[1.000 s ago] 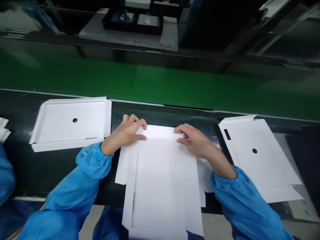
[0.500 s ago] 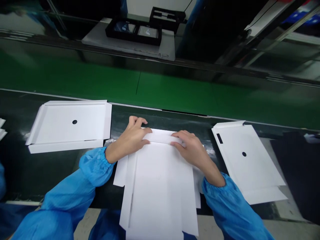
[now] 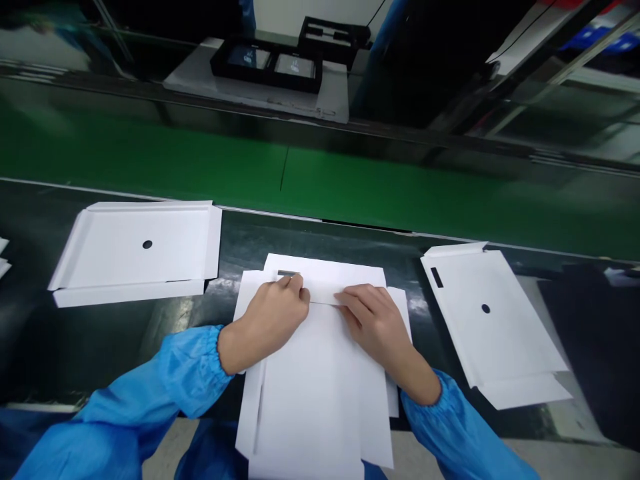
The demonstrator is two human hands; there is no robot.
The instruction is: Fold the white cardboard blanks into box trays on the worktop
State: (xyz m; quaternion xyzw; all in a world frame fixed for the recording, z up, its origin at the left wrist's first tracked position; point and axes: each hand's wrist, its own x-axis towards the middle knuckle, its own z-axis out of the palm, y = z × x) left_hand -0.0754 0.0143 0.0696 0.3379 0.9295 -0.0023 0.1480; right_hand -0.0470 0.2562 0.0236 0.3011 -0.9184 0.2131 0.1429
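Observation:
A white cardboard box blank (image 3: 310, 400) lies lengthwise before me, its near end hanging past the table edge. My left hand (image 3: 267, 323) is closed, with its curled fingers at the left part of the far flap (image 3: 323, 283), just below a small dark slot. Opposite it, my right hand (image 3: 377, 327) pinches the folded edge of that flap between thumb and fingers. More white cardboard (image 3: 400, 303) shows beneath the blank on both sides. The fingertips of my left hand are partly hidden.
To the left lies a partly folded white tray (image 3: 125, 243) with a round hole. Another white blank (image 3: 500, 327) with a hole and slot lies right, beside a black sheet (image 3: 585, 353). A green strip (image 3: 325, 177) runs behind, with a black case (image 3: 267, 63) beyond.
Both hands have come nearer to me with the far flap's folded edge. My left hand's spread fingers have curled in. The flap's far part and its slot now show beyond the hands.

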